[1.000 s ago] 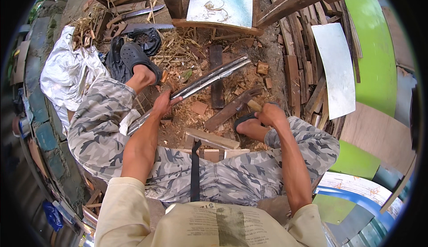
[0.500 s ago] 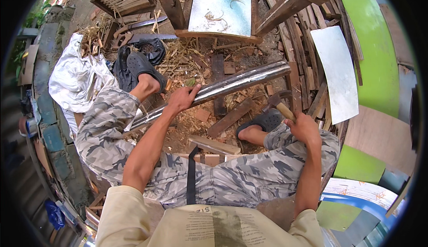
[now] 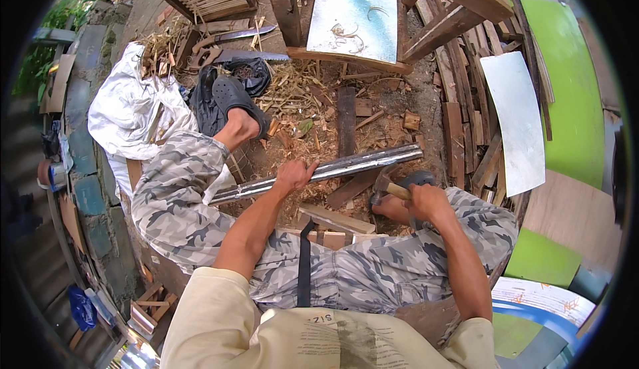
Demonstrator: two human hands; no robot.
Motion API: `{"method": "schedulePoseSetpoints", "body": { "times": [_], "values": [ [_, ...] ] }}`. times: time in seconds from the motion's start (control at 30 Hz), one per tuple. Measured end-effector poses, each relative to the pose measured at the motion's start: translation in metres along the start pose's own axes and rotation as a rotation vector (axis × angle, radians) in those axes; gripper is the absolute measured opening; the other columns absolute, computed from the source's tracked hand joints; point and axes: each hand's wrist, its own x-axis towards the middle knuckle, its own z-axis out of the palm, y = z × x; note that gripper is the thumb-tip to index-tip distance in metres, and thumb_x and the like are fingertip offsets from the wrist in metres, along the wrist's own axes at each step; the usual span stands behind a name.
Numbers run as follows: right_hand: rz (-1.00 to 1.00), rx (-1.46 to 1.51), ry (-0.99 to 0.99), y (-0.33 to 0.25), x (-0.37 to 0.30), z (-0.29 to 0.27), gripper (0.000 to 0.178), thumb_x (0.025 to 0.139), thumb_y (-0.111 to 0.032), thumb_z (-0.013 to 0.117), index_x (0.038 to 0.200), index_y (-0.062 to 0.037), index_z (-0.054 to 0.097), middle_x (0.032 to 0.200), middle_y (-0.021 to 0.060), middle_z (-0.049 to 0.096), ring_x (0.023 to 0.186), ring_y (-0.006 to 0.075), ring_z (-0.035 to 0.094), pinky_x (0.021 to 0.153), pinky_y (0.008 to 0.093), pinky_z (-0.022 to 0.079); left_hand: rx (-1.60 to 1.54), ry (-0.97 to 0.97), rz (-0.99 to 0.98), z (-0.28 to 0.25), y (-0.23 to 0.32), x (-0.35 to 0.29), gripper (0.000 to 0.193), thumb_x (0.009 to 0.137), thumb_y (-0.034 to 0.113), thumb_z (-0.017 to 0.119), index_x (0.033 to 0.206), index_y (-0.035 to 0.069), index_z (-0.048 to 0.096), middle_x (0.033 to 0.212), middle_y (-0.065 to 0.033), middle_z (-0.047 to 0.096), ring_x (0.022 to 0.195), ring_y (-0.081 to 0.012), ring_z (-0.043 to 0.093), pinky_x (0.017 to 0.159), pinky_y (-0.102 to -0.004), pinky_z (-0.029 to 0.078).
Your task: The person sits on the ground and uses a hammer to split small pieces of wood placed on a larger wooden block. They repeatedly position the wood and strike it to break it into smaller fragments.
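My left hand (image 3: 293, 175) is closed round a long dark wooden strip (image 3: 359, 163) with white paint streaks along it. The strip slants across in front of me, its left end by my left knee and its far end rising to the right. A wooden-handled hammer (image 3: 398, 190) is gripped in my right hand (image 3: 429, 202). Its dark metal head sits close to the strip's near edge, towards the right end; whether they touch, I cannot tell. Below the strip, a short wooden block (image 3: 336, 218) lies in front of my lap.
Wood shavings (image 3: 313, 109) and offcuts cover the ground. Two handsaws, one a toothed saw (image 3: 249, 56), lie at the far left near a white cloth (image 3: 130, 113). A wooden frame with a white panel (image 3: 353, 19) stands ahead. Stacked wood strips (image 3: 459, 126) line the right side.
The strip's right end has swung down and nearer to me. My right hand has brought the hammer leftward and slightly lower, and the whole view has shifted a little.
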Motion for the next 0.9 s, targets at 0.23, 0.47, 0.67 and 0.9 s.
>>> {"method": "schedulePoseSetpoints", "body": {
  "times": [0.23, 0.47, 0.67, 0.9],
  "values": [
    [-0.021, -0.014, -0.023, -0.024, 0.011, -0.007, 0.054, 0.082, -0.053, 0.056, 0.095, -0.0017, 0.069, 0.088, 0.0213, 0.071, 0.086, 0.034, 0.071, 0.076, 0.0429, 0.056, -0.209, -0.203, -0.089, -0.008, -0.015, 0.018, 0.092, 0.091, 0.074, 0.023, 0.101, -0.005, 0.07, 0.105, -0.0292, 0.066, 0.105, -0.0433, 0.062, 0.096, -0.0487, 0.045],
    [-0.062, -0.038, -0.01, -0.031, 0.01, -0.014, 0.058, 0.081, -0.053, 0.058, 0.096, 0.002, 0.067, 0.087, 0.0217, 0.071, 0.084, 0.0348, 0.071, 0.074, 0.0436, 0.056, -0.322, -0.338, -0.049, -0.018, -0.007, 0.056, 0.103, 0.08, 0.087, 0.027, 0.111, -0.001, 0.069, 0.117, -0.0291, 0.062, 0.115, -0.0394, 0.059, 0.099, -0.0476, 0.044],
    [-0.046, -0.012, -0.025, -0.021, 0.018, -0.006, 0.054, 0.084, -0.048, 0.059, 0.1, 0.0024, 0.063, 0.086, 0.0243, 0.069, 0.084, 0.0392, 0.068, 0.074, 0.0467, 0.054, -0.229, -0.11, 0.125, -0.002, -0.013, 0.039, 0.105, 0.075, 0.084, 0.046, 0.127, -0.007, 0.054, 0.123, -0.0292, 0.058, 0.113, -0.0397, 0.058, 0.093, -0.0479, 0.046],
    [-0.031, 0.0, -0.053, -0.019, 0.019, -0.007, 0.041, 0.087, -0.038, 0.06, 0.104, -0.0014, 0.062, 0.085, 0.026, 0.068, 0.083, 0.0429, 0.066, 0.075, 0.0504, 0.053, -0.164, -0.061, 0.325, 0.009, -0.014, 0.028, 0.077, 0.076, 0.072, 0.058, 0.099, -0.002, 0.061, 0.098, -0.0263, 0.064, 0.092, -0.0397, 0.064, 0.079, -0.0492, 0.048]
  ]
}}
